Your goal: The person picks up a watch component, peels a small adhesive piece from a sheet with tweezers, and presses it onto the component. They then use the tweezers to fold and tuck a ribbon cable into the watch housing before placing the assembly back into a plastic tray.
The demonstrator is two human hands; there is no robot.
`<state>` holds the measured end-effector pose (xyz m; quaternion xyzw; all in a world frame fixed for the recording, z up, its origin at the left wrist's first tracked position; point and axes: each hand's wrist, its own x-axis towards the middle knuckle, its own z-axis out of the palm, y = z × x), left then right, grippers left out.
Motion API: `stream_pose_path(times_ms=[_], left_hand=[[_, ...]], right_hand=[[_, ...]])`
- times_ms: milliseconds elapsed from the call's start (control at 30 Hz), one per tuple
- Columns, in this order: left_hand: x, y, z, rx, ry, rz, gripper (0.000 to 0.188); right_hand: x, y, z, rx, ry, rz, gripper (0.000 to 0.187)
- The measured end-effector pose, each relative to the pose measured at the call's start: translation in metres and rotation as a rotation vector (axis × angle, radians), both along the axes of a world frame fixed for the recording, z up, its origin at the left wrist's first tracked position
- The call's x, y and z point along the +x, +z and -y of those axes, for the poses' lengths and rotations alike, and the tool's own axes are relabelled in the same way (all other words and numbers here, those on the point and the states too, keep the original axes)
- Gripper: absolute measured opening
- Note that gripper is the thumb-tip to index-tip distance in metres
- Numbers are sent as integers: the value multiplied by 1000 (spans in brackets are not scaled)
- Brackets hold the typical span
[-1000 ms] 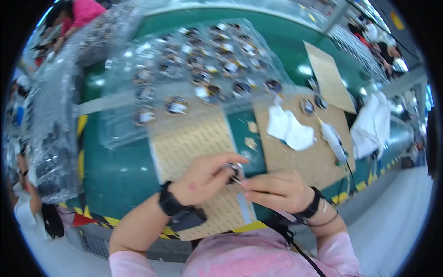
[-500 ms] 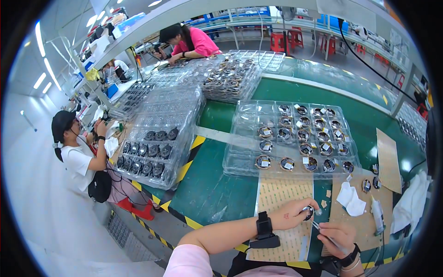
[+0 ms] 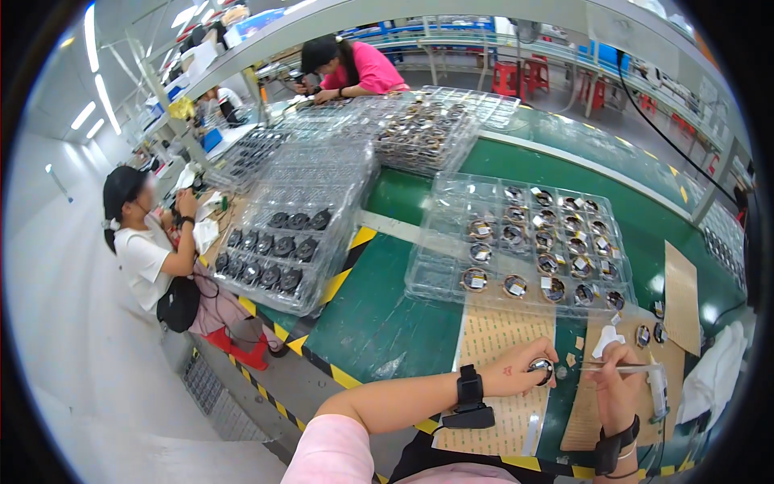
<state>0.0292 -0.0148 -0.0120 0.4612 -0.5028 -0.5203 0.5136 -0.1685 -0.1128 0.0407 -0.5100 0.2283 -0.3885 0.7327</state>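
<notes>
The person's pink-sleeved left arm (image 3: 395, 402) stretches rightward, bare left hand (image 3: 516, 369) curled inward; bare right hand (image 3: 618, 387) upright, pinching!

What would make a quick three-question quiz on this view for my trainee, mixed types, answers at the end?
1. True or false: the left hand holds a round part.
2. Which hand is seen over the patterned tan sheet? A) left only B) right only C) both
3. Fill in the gap: between its fingers, the right hand holds a thin ____.

Key: 1. True. 2. A. 3. Metal tool.
</notes>
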Motion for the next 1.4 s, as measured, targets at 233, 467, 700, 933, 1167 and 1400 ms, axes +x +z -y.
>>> stream_pose_path(times_ms=[233,467,700,933,1167,1400], left_hand=[[-6,0,-1,34,-47,-38,22],[-6,5,2,58,-120,-51,23],[-4,2,-6,-14,36,-57,55],[1,-2,1,37,-114,212,60],[-7,8,-2,9,-56,187,43],[-4,8,-2,-2,-68,263,42]], right_hand=[[-12,-22,-1,-141,176,-116,20],[-20,-27,-3,28,63,-42,19],[-8,-19,-2,-184,119,-185,18],[-6,-21,4,-584,171,-249,17],[-6,-28,-1,-812,179,-320,20],[-3,-29,0,-787,162,-341,19]])
